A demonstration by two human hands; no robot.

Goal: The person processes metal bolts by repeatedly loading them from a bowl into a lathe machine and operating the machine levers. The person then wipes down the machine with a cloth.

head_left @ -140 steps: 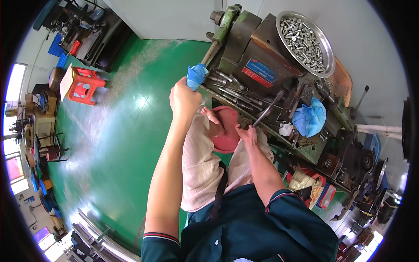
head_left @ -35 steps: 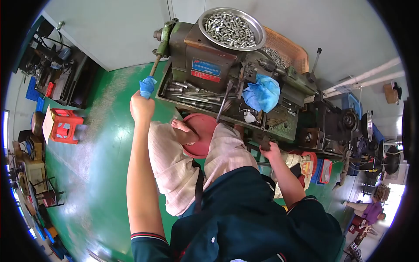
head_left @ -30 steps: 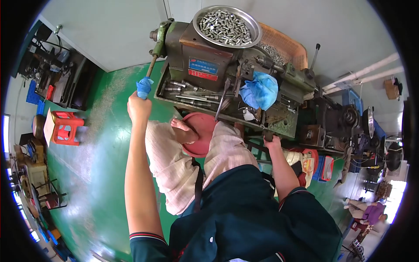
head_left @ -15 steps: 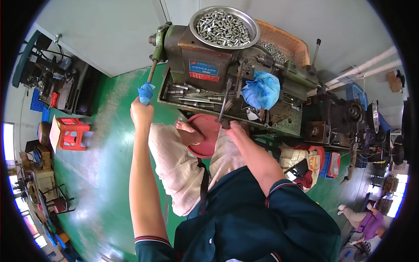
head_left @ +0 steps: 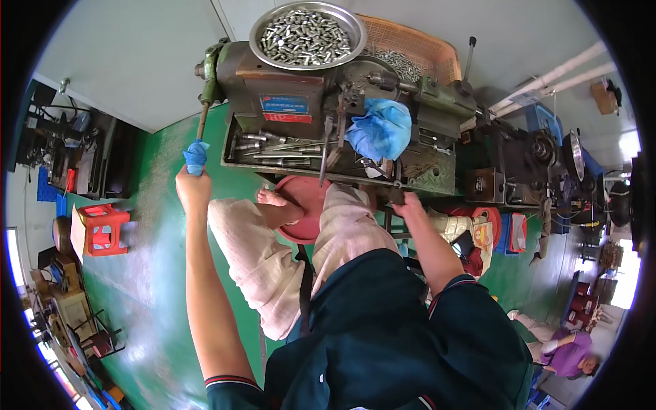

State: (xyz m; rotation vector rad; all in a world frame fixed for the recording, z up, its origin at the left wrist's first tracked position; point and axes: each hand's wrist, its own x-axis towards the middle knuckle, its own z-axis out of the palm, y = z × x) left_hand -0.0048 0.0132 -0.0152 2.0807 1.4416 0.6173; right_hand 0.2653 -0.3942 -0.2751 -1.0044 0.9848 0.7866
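Observation:
My left hand (head_left: 194, 190) is wrapped round the end of a lever (head_left: 203, 123), whose grip is bound in blue cloth (head_left: 196, 157). The lever rises to the left end of a green lathe (head_left: 287, 89). My right hand (head_left: 410, 203) is closed on a dark, knob-like handle (head_left: 397, 196) below the lathe's front edge; its far connection is hard to see. Left of that hand, a long metal bar (head_left: 326, 154) hangs down from the tool area. A crumpled blue cloth (head_left: 380, 128) covers part of the carriage.
A steel bowl of small metal parts (head_left: 358, 53) stands on the headstock, with an orange basket (head_left: 444, 58) behind. Tools (head_left: 277, 152) lie in the lathe tray. A red stool (head_left: 106, 229) is at left. Another person (head_left: 572, 352) is far right.
My right hand has moved rightward, away from the long metal bar. My left hand keeps its hold on the wrapped lever. The whole view has shifted, with the lathe now further left.

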